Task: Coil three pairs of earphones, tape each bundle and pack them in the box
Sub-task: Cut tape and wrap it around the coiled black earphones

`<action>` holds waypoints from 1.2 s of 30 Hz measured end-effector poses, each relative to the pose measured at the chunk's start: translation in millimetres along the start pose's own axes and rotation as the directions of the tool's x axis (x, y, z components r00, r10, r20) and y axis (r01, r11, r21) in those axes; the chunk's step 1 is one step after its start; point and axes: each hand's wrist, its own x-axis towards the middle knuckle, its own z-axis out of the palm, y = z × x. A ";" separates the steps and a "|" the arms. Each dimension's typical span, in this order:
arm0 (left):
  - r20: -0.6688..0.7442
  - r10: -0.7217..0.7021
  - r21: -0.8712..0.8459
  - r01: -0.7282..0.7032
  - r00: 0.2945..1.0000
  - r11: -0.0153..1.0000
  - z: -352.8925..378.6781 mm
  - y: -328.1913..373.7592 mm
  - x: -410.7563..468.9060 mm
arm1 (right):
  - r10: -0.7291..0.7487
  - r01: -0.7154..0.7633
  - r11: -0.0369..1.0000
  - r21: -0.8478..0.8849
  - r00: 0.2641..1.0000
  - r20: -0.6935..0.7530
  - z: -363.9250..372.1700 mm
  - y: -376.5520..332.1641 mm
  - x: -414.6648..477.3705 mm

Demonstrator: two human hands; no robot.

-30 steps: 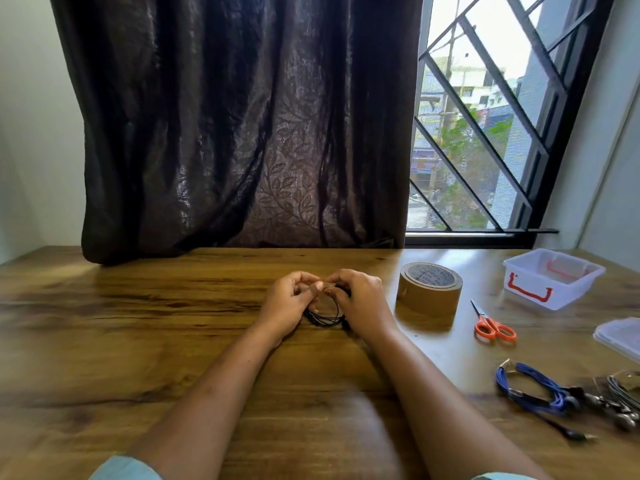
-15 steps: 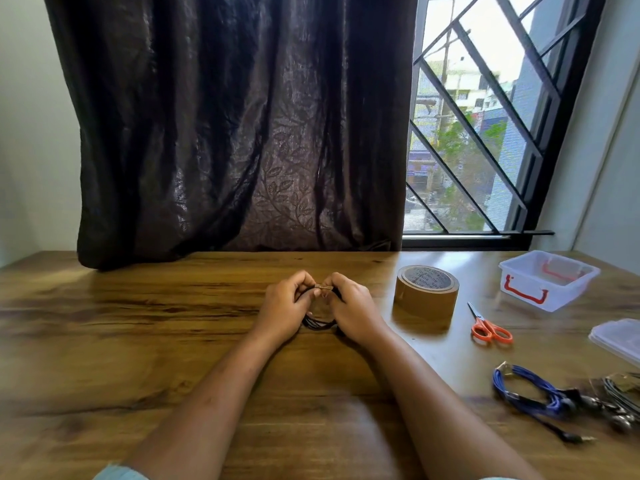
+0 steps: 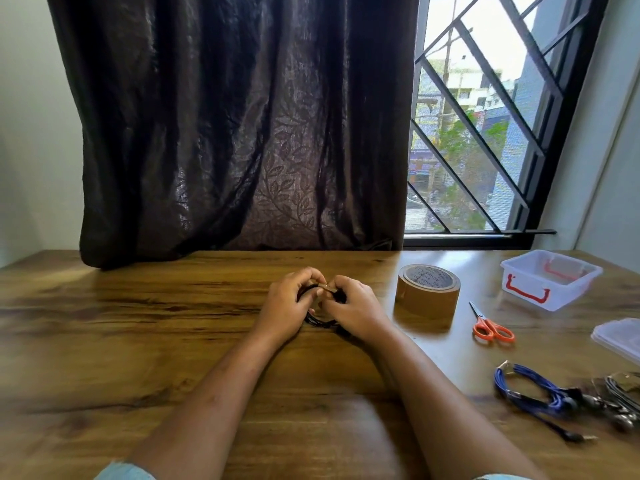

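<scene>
- Pinched by both hands, near the middle of the brown wooden surface [image 3: 138, 323]: the thin black earphone wire wound into a small ring [image 3: 320, 322].
- Left hand [image 3: 287, 303] curled round the ring's left side, right hand [image 3: 356, 311] curled round its right side, fingertips touching on top.
- Maybe a tiny strip of brown tape [image 3: 325, 288] right at those fingertips; too small to be sure.
- Most likely step: taping this bundle shut.
- To do it well: squeeze the loops flat and close with one hand, to stop any loop from popping out.
- Wrap the strip all the way round the wires, then press sticky side to sticky side.
- Rub the end down hard with a thumb.
- Leave the little ear buds and the plug out from under the tape.
- Waiting off to the right: a fat round roll of brown tape [image 3: 427, 292], small scissors with orange handles [image 3: 491, 329] near it, and farther back a clear plastic box with red handles [image 3: 530, 289], open on top, no bundle to be seen inside.
- Clear flat lid [image 3: 620, 337] at the right edge.
- Closer in on the right: blue earphone wire in a bunch [image 3: 550, 396], touching a grey earphone wire bunch [image 3: 623, 386]; hard to tell whether taped or not.
</scene>
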 end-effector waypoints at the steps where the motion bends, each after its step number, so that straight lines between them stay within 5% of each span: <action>1: 0.000 0.012 0.019 -0.012 1.000 1.000 0.1 0.3 0.1 | -0.006 0.006 1.000 -0.030 1.000 -0.002 0.0 0.0 0.3; 6: 0.037 -0.012 0.068 0.009 0.999 0.998 1.9 -4.7 1.3 | -0.025 0.024 0.997 -0.075 1.000 -0.008 1.0 0.4 1.7; 17: 0.034 -0.147 -0.036 0.149 0.988 0.988 5.6 -13.1 3.3 | 0.128 -0.120 0.964 0.239 0.992 -0.020 2.4 6.4 7.6; 25: 0.036 -0.261 -0.259 0.261 0.965 0.930 9.6 -13.1 3.8 | 0.263 -0.313 0.784 0.536 0.950 0.170 -3.3 -6.2 1.1; 29: -0.001 -0.307 -0.273 0.295 0.952 0.916 7.9 -14.4 4.5 | 0.303 -0.285 0.815 0.505 0.952 0.048 -3.3 -1.0 2.2; 36: -0.019 -0.360 -0.260 0.343 0.933 0.903 9.9 -12.5 4.0 | 0.035 -0.008 0.987 0.159 0.985 -0.170 2.5 8.2 5.8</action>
